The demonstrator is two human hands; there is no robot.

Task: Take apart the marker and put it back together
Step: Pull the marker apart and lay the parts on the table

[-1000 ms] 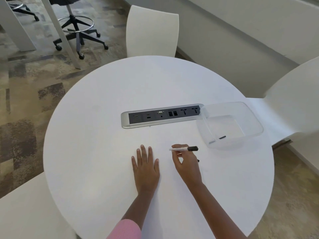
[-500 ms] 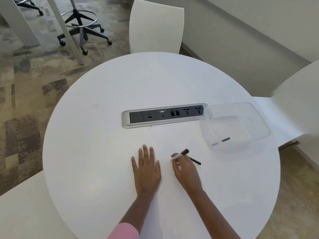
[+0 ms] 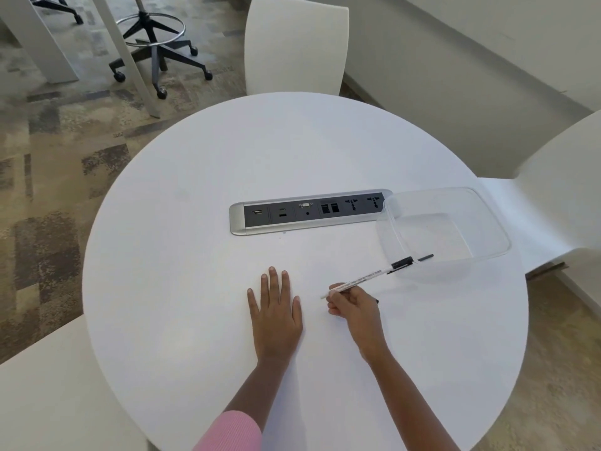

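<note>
At the bottom centre a pink sleeve (image 3: 229,431) leads up the left forearm to the left hand (image 3: 275,315), which lies palm down on the round white table (image 3: 182,288), just below the middle of the frame. Its fingers are straight, slightly spread and flat on the surface; it holds nothing.

Just right of it, the right forearm runs in from the lower right edge, and the right hand (image 3: 353,302) is curled with the knuckles up. Its fingers are closed around the lower end of the marker (image 3: 367,277), a thin white barrel with a black section at its far end. The marker slants up and to the right, off the table, and its black end reaches the near wall of the clear bin (image 3: 491,255). A small dark piece (image 3: 377,301) shows at the right edge of the hand on the table; what it is cannot be told.

In the bin, right of centre, lies a short dark stick (image 3: 426,257).

Beyond the hands, at centre, a grey socket strip (image 3: 309,211) is set into the table, its right end touching the bin.

A white chair (image 3: 294,47) stands past the table at the top centre.
</note>
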